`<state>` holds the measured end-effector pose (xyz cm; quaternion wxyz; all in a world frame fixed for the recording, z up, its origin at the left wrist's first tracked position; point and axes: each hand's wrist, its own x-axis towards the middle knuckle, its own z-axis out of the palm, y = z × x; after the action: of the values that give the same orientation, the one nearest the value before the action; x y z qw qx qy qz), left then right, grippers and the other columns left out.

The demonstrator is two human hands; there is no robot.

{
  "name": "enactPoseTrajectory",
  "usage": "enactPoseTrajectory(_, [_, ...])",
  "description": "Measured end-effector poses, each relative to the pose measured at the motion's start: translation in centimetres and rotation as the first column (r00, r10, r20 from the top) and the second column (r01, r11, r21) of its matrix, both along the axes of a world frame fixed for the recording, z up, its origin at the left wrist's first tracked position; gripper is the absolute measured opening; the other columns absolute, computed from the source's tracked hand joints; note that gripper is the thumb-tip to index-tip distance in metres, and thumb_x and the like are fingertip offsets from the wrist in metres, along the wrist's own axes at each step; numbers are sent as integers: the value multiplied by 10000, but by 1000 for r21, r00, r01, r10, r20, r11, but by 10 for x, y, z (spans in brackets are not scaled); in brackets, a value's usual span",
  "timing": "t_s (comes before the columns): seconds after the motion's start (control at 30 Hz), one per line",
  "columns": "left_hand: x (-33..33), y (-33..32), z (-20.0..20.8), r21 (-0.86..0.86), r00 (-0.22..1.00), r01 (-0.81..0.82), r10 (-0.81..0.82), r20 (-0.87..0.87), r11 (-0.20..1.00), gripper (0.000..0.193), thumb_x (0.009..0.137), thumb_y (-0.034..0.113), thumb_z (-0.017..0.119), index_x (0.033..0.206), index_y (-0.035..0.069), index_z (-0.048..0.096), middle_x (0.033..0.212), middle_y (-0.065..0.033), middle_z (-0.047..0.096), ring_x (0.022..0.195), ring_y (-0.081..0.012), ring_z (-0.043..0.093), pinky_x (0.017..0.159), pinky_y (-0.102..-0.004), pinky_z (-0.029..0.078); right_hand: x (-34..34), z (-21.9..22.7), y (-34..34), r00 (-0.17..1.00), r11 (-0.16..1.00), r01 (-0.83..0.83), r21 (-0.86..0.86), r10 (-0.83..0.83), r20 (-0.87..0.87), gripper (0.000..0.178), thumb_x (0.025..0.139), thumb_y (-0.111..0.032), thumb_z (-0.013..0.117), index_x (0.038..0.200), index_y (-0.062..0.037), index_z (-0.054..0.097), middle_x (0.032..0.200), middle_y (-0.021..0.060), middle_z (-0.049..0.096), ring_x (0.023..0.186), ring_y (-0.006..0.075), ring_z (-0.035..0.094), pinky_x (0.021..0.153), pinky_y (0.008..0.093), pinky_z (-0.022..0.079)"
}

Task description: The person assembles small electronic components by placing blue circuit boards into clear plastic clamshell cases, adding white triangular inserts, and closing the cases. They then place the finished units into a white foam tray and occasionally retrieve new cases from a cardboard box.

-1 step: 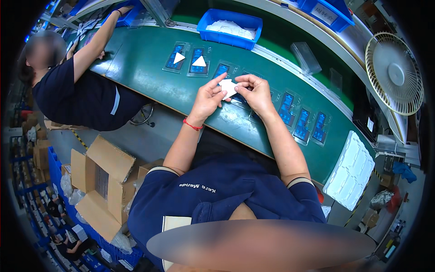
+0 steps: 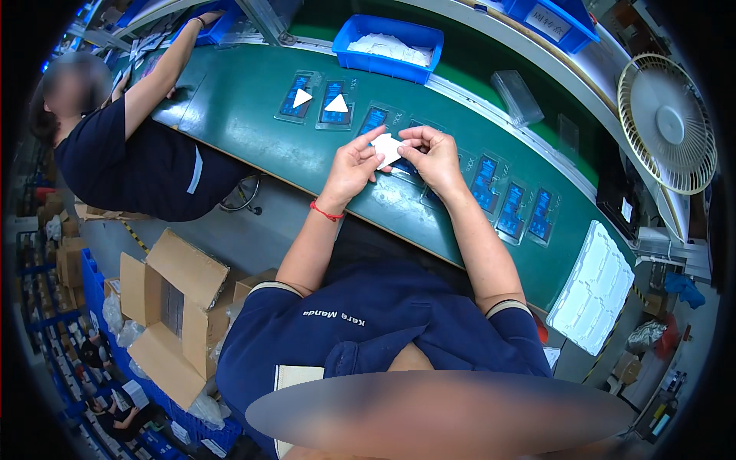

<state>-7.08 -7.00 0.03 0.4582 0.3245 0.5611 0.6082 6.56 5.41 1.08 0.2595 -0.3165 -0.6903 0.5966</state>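
From the head view, my left hand (image 2: 351, 165) and right hand (image 2: 433, 157) both pinch a small white card (image 2: 386, 147) between them, held just above the green tabletop (image 2: 245, 115). Blue packs (image 2: 512, 207) lie in a row beneath and to my right, a blue bin (image 2: 387, 47) sits beyond, and another person's arm (image 2: 157, 73) reaches over the tabletop at my left.

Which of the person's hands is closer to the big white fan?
Right. The right hand holds the small white piece on the fan's side of the green table; the left hand grips it from the far side.
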Motion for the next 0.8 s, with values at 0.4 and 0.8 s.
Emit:
enactPoseTrajectory(0.4, [7,4,5,53,999,-23,22,29,998,366,925,-28,571,1291,-10,573,979,-74,628,793,-155,689,580,-193,518,29,3,-7,994,662,7,749,-89,70,136,812,-150,711,917,-68,736,835,51,700,891,245,602,862,416,414])
enactPoseTrajectory(0.8, [35,21,-7,14,995,93,-93,-21,996,354,923,-37,570,1275,-9,578,966,-100,696,811,-141,696,580,-204,529,72,9,-3,965,924,259,280,-261,-30,170,777,-54,744,946,-47,748,851,78,703,787,183,652,759,305,492])
